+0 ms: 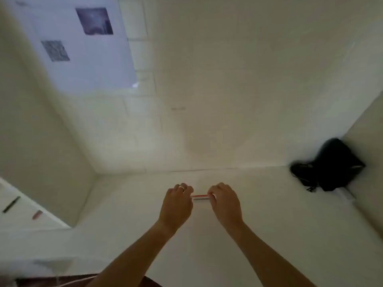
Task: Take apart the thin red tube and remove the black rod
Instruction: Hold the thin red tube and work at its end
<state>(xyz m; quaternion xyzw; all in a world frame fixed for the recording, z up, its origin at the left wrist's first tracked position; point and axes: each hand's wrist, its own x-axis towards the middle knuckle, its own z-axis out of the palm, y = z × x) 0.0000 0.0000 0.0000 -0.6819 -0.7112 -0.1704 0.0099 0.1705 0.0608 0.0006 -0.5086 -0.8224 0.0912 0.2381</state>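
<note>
Red tube (200, 196) held level just above the white tabletop (259, 224), near its far edge. Left hand (177, 204) and right hand (224, 203) fingers pinch opposite ends. Black rod not visible. Best: pull straight along the axis, slight twist, no bending.

The thin red tube (200, 196) is held level above the white tabletop (269, 235), roughly parallel to its far edge. Only a short red stretch is seen, with a pale shadow on the tabletop just below it. Each end is hidden inside a pinching hand. The black rod cannot be made out, and whether the tube is already parted cannot be told.
</note>
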